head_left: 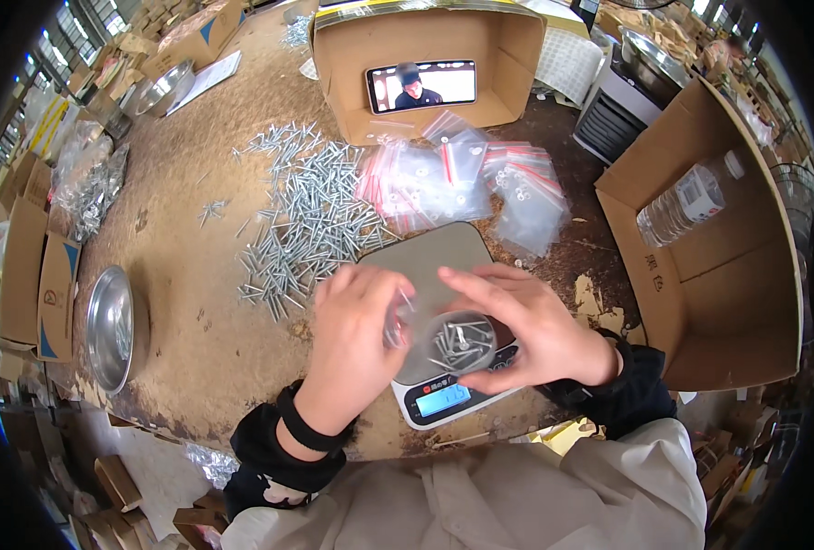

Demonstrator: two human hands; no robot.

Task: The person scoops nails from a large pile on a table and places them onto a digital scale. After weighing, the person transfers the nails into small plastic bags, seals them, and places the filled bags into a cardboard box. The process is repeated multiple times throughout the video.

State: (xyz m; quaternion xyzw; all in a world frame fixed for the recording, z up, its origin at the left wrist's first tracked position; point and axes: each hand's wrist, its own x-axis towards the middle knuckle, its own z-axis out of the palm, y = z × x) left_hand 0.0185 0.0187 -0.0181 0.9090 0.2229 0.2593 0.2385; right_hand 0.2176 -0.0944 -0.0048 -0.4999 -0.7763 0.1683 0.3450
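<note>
My right hand [540, 321] curls its thumb and fingers around a small round cup [490, 332], tilted so its mouth faces up toward me. Silver screws [460, 345] lie inside it. Beneath is a digital kitchen scale [434, 252] with a grey platform and a lit display. To the left of the cup, my left hand [356, 312] is closed on a small clear plastic piece [395, 323], blurred; its exact kind is unclear. Beyond my left hand spreads a loose pile of screws [310, 206]. Clear zip bags with red strips [425, 183] lie behind the scale.
A cardboard box [338, 69] at the back holds a propped phone [422, 87]. At right, another open box [700, 302] contains a plastic bottle [691, 202]. Metal bowls [111, 330] sit at the left edge and far left. A small air cooler [613, 119] stands back right.
</note>
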